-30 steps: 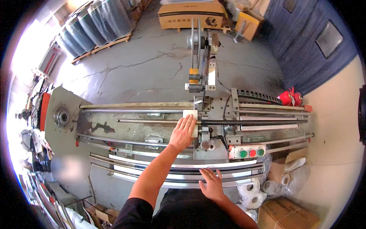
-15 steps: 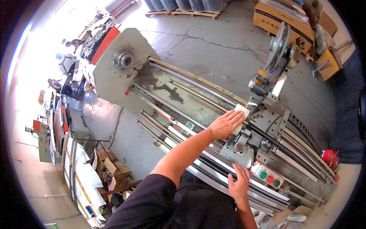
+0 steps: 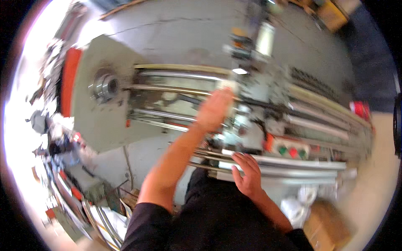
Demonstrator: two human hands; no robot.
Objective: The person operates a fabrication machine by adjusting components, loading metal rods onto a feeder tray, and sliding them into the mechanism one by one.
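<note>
My left hand [image 3: 215,109] reaches over the bed of a long lathe-like machine. Its fingers lie stretched out against a pale block [image 3: 227,86] on the machine's carriage [image 3: 247,125]; motion blur softens the contact. From the block a thin metal rod [image 3: 176,89] runs left, its tip close to the round metal chuck [image 3: 107,85] on the grey end plate [image 3: 92,125]. Nearer my body, my right hand [image 3: 248,178] has its fingers apart, beside the long pale bars [image 3: 293,163] along the front. Nothing shows in it.
A control box [image 3: 293,148] with green and red buttons is fixed right of the carriage. At the far right is a red object [image 3: 360,109]. White rolls [image 3: 298,209] and a cardboard box [image 3: 328,228] stand at lower right. Cluttered benches line the left.
My view has swung, so the machine appears more level. The carriage, block and rod are further left, bringing the rod tip near the chuck. My left hand has stayed at the block.
</note>
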